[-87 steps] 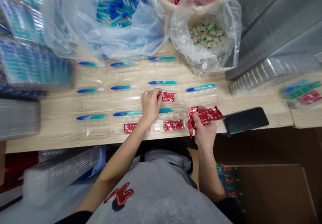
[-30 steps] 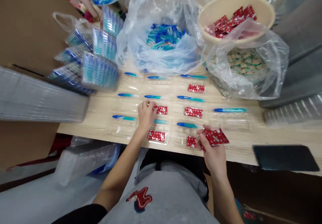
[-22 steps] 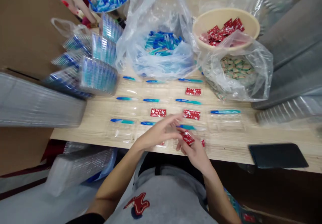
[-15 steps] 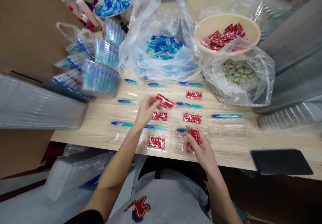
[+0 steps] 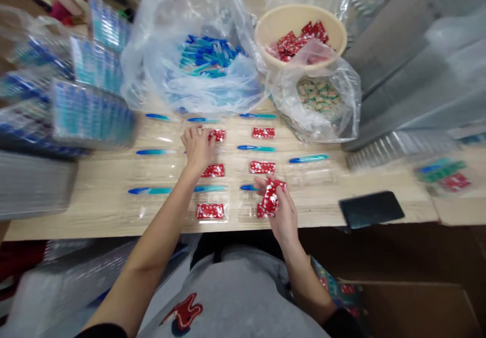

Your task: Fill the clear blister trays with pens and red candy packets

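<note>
Clear plastic trays (image 5: 159, 171) lie in rows on the wooden table (image 5: 94, 211), each with a blue-green pen-like tool (image 5: 152, 191). Several trays also hold a red sachet (image 5: 261, 167). My left hand (image 5: 197, 145) reaches to a far tray and presses a red sachet (image 5: 218, 135) into it with closed fingers. My right hand (image 5: 281, 211) stays near the table's front edge, closed around a small bunch of red sachets (image 5: 270, 199).
A clear bag of blue-green tools (image 5: 205, 59), a beige bowl of red sachets (image 5: 299, 37) and a bag of green packets (image 5: 317, 95) stand at the back. Stacks of filled trays (image 5: 91, 110) sit on the left, empty stacks (image 5: 383, 148) and a black phone (image 5: 371, 209) on the right.
My left hand took a red sachet from my right hand, carried it away from me and set it into a tray in the far row. The camera view shifted.
</note>
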`<state>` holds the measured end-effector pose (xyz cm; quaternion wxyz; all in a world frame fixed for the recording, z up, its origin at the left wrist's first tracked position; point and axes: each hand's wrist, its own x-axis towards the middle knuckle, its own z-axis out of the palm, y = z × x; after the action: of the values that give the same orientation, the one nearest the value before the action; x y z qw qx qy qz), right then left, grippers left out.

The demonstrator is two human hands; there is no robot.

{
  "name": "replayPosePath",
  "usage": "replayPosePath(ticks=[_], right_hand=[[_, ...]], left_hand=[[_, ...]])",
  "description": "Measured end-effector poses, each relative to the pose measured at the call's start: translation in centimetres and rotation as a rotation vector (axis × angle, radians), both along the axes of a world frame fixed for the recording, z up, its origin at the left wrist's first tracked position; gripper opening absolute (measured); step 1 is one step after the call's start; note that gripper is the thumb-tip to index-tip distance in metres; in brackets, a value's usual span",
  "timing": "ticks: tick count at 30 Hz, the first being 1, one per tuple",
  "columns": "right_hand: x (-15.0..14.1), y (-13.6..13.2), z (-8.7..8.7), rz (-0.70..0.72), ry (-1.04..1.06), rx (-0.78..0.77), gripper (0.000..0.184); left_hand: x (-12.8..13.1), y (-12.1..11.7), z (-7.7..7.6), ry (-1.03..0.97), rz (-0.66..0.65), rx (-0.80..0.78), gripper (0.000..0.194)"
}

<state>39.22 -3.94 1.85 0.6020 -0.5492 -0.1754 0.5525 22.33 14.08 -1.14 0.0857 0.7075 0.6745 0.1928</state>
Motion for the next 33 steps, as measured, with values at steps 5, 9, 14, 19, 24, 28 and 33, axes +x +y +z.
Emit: replayPosePath(ticks=[5,9,14,19,24,28,33], right_hand=[[2.0,-1.1,0.7,0.0,-0.482,0.075,0.033],[7.2,-2.7,-0.1,-0.198,-0.639,0.014,0.031],[11.5,-2.2,-1.5,-0.593,-0.487,-0.021,0.039],[10.6,-0.7,-1.9,-0.664,-0.384,0.035,0.043],[12.2,-3.0,-2.8,-0.765,-0.43,0.089,0.042],[13.0,-5.4,-2.9,-0.864,-0.39,0.067,0.042],[10.9,-5.5,-2.3,-0.734,-0.345,0.055,0.042]], left_hand=[[0.3,-1.3,-0.9,-0.051,-0.05,-0.025,0.02],[1.6,-2.8,-0.6,-0.216,-0.218,0.013,0.022],[6.3,-7.7,1.2,-0.578,-0.421,-0.182,0.021],[15.3,-12.2,1.4,-0.866,-0.718,-0.589,0.023],[21.0,-11.1,-0.2,-0.576,-0.791,-0.458,0.021],[22.3,-10.6,-0.5,-0.247,-0.826,-0.274,0.021],[23.4,-10.4,-0.1,-0.118,-0.801,-0.211,0.026]])
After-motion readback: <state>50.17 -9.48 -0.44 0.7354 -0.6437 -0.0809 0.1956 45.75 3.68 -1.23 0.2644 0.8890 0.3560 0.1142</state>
